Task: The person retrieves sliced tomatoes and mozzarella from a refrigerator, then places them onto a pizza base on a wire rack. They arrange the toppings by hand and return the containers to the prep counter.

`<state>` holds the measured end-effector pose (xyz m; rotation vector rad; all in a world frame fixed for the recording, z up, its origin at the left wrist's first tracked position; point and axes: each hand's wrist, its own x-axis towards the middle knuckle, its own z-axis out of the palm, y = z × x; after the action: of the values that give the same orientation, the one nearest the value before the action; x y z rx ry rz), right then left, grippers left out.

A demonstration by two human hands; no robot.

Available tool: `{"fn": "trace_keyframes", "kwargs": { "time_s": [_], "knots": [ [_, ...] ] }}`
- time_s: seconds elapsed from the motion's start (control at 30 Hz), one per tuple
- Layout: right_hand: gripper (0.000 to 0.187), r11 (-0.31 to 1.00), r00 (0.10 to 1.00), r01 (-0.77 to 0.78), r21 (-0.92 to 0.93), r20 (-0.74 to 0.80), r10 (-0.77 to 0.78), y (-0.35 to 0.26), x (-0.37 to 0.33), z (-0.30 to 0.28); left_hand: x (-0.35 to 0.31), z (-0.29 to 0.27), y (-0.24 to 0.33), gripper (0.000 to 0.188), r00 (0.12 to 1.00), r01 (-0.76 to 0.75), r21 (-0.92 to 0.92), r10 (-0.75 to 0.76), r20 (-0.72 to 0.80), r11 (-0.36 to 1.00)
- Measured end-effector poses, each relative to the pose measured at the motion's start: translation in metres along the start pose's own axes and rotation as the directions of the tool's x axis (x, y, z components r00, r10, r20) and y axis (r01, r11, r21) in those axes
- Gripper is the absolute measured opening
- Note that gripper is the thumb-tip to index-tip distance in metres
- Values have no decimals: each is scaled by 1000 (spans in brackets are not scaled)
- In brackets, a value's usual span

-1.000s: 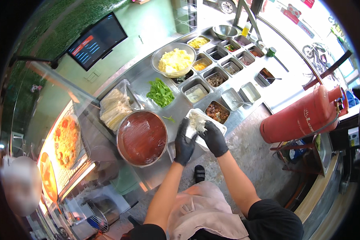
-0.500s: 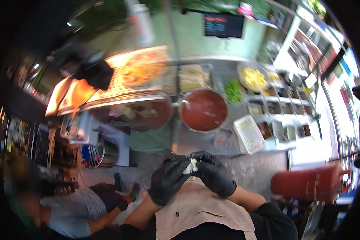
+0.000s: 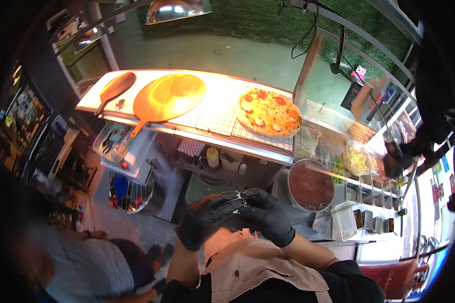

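Note:
My left hand [image 3: 205, 219] and my right hand [image 3: 269, 214], both in black gloves, meet in front of my apron. Their fingers close together around a soft white lump [image 3: 237, 196], and only small bits of it show between the fingertips. What it is made of I cannot tell. Ahead of the hands, beyond the dark space below the shelf, a whole pizza [image 3: 268, 113] lies on a wire rack on the lit shelf. Right of my hands is a large pot of red sauce [image 3: 311, 184].
A round wooden peel [image 3: 169, 96] and a smaller wooden paddle [image 3: 117, 88] lie on the shelf. At right are a white tray [image 3: 345, 222], yellow food pieces [image 3: 357, 162] in a bowl and several metal containers. Another person [image 3: 86, 257] is close by at lower left.
My view has swung left, so the lit shelf and its pizza fill the middle and the sauce pot sits further right. My fingers now cover more of the white lump.

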<state>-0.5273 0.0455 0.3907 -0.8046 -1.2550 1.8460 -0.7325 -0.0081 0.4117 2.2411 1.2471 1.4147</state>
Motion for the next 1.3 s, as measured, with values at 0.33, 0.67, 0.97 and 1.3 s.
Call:
{"fn": "trace_keyframes", "kwargs": {
  "time_s": [0.33, 0.67, 0.97, 1.3],
  "knots": [
    [33, 996, 950, 8, -87, -311, -35, -3, 143, 15, 114, -23, -169, 42, 978, -125, -81, 137, 157, 989],
    [28, 946, 874, 73, -317, -436, -213, -31, 217, -16, 151, 38, -250, 29, 805, 383, -924, -492, 331, 6],
    [32, 804, 781, 228, -549, -390, -487, -55, 353, -107, 155, 23, -299, 38, 730, 363, -927, -589, 347, -95],
    [22, 252, 877, -81, -964, -189, -442, -46, 426, -130, 146, 0, -315, 39, 697, 325, -946, -672, 251, -16]
  ]
}}
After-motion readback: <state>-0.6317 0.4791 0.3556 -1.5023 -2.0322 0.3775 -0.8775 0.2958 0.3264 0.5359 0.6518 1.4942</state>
